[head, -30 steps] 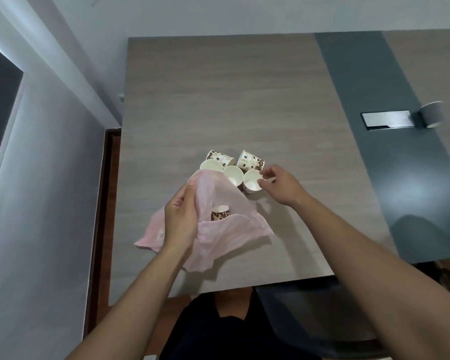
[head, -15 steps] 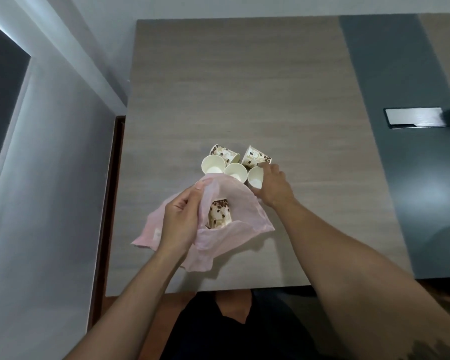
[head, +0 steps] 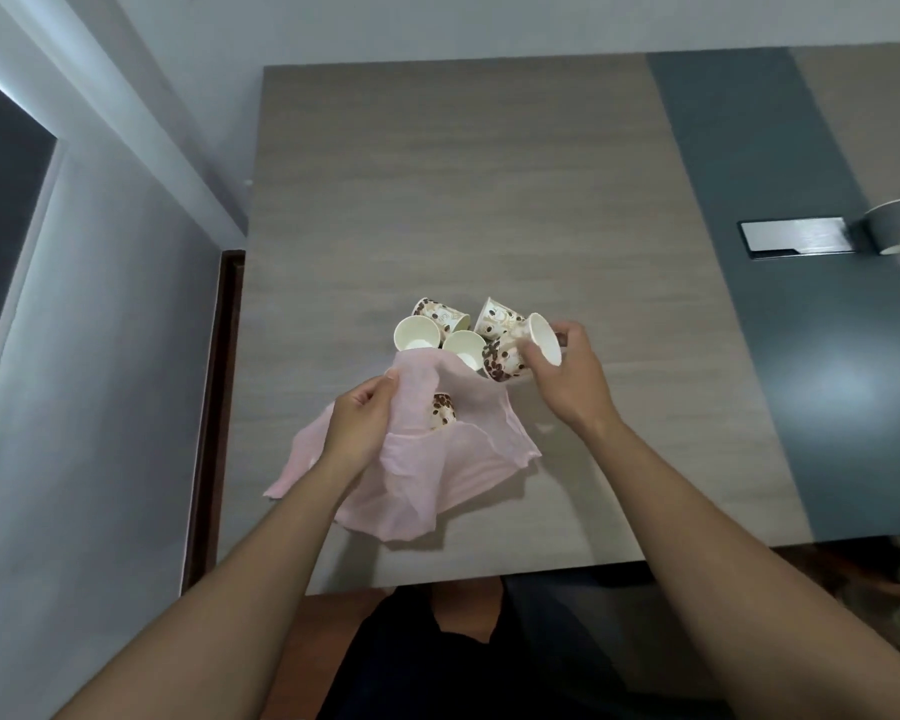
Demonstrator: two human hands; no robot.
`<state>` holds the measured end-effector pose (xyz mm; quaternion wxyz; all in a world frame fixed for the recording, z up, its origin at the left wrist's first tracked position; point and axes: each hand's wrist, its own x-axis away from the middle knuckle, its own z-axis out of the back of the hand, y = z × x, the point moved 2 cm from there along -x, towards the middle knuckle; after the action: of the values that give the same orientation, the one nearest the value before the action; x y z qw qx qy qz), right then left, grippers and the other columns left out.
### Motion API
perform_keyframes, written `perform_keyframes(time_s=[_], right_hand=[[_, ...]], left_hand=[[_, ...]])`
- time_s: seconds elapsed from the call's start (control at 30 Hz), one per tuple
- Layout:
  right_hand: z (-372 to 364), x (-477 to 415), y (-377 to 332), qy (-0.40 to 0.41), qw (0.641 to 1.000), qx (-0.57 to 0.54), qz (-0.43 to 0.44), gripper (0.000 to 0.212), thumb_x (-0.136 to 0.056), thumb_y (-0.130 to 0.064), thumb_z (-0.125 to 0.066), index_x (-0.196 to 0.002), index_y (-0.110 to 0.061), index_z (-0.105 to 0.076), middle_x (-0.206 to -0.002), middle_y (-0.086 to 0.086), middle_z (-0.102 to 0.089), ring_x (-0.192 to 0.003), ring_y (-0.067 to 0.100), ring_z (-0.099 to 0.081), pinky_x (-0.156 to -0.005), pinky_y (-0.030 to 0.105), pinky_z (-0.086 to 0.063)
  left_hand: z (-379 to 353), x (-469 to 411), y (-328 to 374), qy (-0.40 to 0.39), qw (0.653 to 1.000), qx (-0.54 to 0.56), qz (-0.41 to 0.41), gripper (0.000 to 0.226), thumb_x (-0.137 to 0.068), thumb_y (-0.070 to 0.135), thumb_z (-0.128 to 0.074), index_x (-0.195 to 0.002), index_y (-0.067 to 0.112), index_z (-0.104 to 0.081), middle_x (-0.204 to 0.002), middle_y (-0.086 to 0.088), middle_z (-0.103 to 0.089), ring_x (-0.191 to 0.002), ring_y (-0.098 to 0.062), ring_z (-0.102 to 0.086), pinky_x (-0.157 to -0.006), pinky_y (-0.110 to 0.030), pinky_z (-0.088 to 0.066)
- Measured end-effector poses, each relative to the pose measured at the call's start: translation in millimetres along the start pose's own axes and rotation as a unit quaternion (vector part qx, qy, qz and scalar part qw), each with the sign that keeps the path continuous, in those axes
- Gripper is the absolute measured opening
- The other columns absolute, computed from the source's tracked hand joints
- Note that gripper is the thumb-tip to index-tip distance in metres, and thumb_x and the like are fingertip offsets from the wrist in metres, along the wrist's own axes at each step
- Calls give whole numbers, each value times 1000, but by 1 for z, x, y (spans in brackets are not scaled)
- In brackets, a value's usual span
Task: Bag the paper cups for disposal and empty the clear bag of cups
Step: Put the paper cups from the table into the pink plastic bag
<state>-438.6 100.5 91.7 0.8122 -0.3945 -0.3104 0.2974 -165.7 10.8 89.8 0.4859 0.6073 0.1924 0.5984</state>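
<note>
Four cups (head: 440, 332) clustered on table (head: 463, 200), just beyond pink bag (head: 427, 475). Left hand (head: 362, 426) pinching bag's upper edge, mouth held open. One cup (head: 442, 410) inside bag. Right hand (head: 567, 376) gripping tilted cup (head: 515, 350) above bag's far rim, fingers wrapped round it. Grey cup (head: 892, 226) well apart at right, beside metal plate (head: 796, 236).
</note>
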Motion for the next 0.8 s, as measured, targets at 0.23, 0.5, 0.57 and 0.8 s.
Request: perform_keyframes(time_s=[0.23,0.5,0.57,0.8], right_hand=[[-17,47,-5,-120,991,-57,-11,51,-90,-55,-74,-134,-33,-59,-122,-10,-74,-105,10,-73,-95,38,-62],[-82,74,3,-238,971,4,-17,71,-83,-45,-89,-140,-26,-51,-128,-18,-67,-116,-2,-69,-103,26,-55],[-97,75,3,-259,965,25,-16,76,-79,-53,-89,-139,-25,-51,-131,-18,-65,-124,2,-65,-105,29,-56],[-129,81,-4,-364,923,123,0,57,-91,-10,-66,-146,-15,-54,-134,-2,-64,-118,15,-66,-86,25,-56]], left_hand=[[11,-23,-14,-3,997,-71,-16,56,-109,47,-61,-84,-3,-63,-79,-3,-44,-77,-17,-39,-73,-37,-30],[11,5,6,-24,998,-37,-54,51,-113,37,-59,-73,11,-42,-74,-4,-35,-74,-19,-33,-71,-36,-28],[13,13,8,-24,998,-24,-56,55,-114,37,-58,-71,7,-41,-68,-5,-37,-69,-19,-36,-68,-34,-32],[18,27,17,-24,997,30,-61,51,-113,37,-61,-82,-4,-60,-71,-8,-43,-73,-19,-42,-72,-34,-39]])
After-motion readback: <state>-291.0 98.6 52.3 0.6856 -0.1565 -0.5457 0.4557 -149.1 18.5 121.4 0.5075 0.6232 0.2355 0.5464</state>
